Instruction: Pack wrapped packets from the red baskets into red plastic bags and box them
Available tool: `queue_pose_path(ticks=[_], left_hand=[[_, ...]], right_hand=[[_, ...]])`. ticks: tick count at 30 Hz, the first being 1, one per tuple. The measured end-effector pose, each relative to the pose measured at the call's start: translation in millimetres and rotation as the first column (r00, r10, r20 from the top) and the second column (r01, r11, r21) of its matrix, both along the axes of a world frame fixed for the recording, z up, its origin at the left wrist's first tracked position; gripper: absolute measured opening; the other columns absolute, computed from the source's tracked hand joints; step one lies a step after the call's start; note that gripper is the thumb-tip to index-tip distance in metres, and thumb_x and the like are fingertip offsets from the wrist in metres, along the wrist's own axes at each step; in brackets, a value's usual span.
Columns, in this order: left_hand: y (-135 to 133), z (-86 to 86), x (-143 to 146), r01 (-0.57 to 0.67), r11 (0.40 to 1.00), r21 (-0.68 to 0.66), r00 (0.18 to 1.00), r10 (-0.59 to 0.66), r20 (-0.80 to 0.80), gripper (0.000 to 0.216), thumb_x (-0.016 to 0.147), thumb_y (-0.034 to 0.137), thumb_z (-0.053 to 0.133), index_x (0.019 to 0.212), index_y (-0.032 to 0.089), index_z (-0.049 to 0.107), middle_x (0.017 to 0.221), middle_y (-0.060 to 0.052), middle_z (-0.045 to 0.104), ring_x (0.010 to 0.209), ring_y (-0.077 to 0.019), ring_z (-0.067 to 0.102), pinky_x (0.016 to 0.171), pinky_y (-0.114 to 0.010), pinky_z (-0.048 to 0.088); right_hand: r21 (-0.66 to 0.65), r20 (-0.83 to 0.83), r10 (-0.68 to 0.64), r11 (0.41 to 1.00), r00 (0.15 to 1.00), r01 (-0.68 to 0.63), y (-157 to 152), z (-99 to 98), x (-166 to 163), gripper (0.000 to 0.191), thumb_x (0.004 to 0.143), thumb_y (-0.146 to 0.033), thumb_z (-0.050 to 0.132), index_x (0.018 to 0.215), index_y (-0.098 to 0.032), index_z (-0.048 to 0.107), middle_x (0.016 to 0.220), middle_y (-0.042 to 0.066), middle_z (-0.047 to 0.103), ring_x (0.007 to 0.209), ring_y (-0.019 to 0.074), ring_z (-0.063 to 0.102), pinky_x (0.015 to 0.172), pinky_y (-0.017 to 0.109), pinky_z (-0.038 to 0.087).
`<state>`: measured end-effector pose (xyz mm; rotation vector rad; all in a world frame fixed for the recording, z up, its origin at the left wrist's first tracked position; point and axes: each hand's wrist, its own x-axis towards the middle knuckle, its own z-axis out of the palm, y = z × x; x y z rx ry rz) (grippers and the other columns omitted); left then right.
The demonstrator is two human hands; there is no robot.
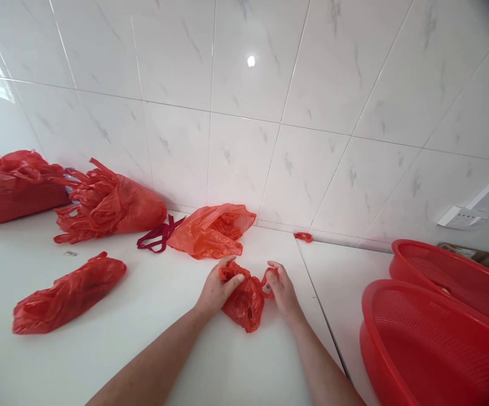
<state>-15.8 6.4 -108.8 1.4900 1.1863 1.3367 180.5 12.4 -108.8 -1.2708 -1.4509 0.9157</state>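
Note:
A crumpled red plastic bag (248,307) is between my two hands, low over the white table. My left hand (221,287) grips its bunched upper left part, thumb across the front. My right hand (282,287) pinches a looped handle of the same bag at its right side. Just behind them lies an orange-red plastic bag (206,228), its opening facing right with more red plastic inside. Dark red straps (157,237) stick out at that bag's left.
A rolled red bag (70,293) lies at left, with stuffed red bags (117,206) along the tiled wall behind. Two red plastic baskets (375,316) stand at right. A small red scrap (303,237) lies near the seam between tabletops.

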Motion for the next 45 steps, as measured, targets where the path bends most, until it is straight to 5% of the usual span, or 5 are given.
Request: queue_pose_path(ticks=[12,19,30,39,45], left_hand=[[4,1.5,-7,-0.23,0.963,0.14,0.972,0.236,-0.023,0.042,0.089,0.047,0.044,0.121,0.024,0.058,0.124,-0.007,0.057,0.12,-0.0223,0.047,0.105,-0.039,0.031],[8,1.0,-12,-0.283,0.939,0.197,0.943,0.309,-0.123,0.041,0.09,0.047,0.037,0.102,0.023,0.068,0.1,-0.007,0.063,0.102,-0.0239,0.055,0.095,-0.04,0.038],[7,1.3,-13,-0.388,0.913,0.123,0.906,0.403,-0.134,0.044,0.089,0.051,0.037,0.063,0.019,0.051,0.058,0.001,0.048,0.058,-0.0149,0.043,0.056,-0.026,0.033],[0,7.9,-10,-0.096,0.995,0.032,0.986,0.09,0.137,0.045,0.079,0.051,0.057,0.109,0.017,0.057,0.076,-0.003,0.065,0.072,-0.0191,0.062,0.068,-0.031,0.048],[-1,2.0,0,0.102,0.994,0.031,0.98,-0.106,0.168,0.062,0.069,0.04,0.073,0.122,0.017,0.05,0.105,-0.011,0.067,0.095,-0.0246,0.063,0.086,-0.04,0.049]], right_hand=[[-0.323,-0.036,0.23,0.918,0.973,-0.229,4,13.7,42,0.036,0.071,-0.048,0.066,0.092,-0.019,0.066,0.064,-0.003,0.055,0.048,0.0073,0.042,0.044,0.021,0.028],[-0.287,-0.381,0.053,0.942,0.923,-0.173,14,-0.1,66,0.031,0.06,-0.042,0.077,0.07,-0.018,0.061,0.061,-0.004,0.053,0.041,0.0034,0.035,0.039,0.02,0.021],[-0.224,-0.441,-0.112,0.974,0.89,0.012,22,-5.9,77,0.033,0.053,-0.039,0.082,0.068,-0.017,0.063,0.056,-0.004,0.053,0.042,0.0056,0.039,0.04,0.022,0.03],[-0.151,-0.676,-0.029,0.983,0.736,-0.1,15,-0.5,71,0.044,0.064,-0.034,0.078,0.104,-0.025,0.061,0.102,0.004,0.066,0.09,0.0171,0.063,0.071,0.028,0.051],[-0.281,-0.535,0.197,0.876,0.822,-0.393,6,2.5,60,0.038,0.065,-0.028,0.078,0.1,-0.02,0.066,0.109,0.007,0.065,0.085,0.0155,0.062,0.068,0.025,0.046]])
